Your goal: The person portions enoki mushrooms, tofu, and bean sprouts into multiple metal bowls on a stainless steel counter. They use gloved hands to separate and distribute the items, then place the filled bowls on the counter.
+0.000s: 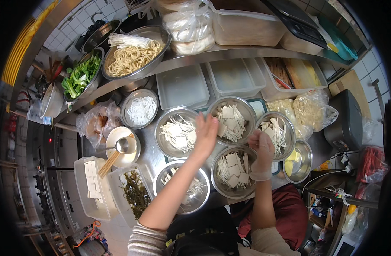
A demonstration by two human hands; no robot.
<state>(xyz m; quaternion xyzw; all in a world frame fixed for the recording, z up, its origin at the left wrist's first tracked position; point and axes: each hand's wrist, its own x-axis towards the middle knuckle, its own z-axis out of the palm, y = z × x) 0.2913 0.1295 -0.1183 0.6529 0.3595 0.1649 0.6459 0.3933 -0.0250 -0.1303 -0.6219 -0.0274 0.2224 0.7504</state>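
Observation:
My bare left hand (207, 132) is over the gap between two steel bowls, its fingers extended and slightly apart. To its left is a bowl of enoki mushrooms and white tofu slices (176, 129); to its right a similar bowl (231, 123) has a tofu slice by its near-left rim. My right hand (262, 153), in a clear plastic glove, is curled beside the rim of a smaller bowl of enoki and tofu (274, 132). Whether it grips anything is hidden. Below are another enoki and tofu bowl (233, 168) and a bowl (182, 187) partly covered by my left forearm.
A tub of tofu blocks (93, 182), a tub of seaweed strips (134, 188) and a bowl with ladle and chopsticks (121, 147) stand left. At right sits a bowl with yellow slices (297, 161). A steel shelf (214, 55) overhangs plastic tubs (182, 86) behind.

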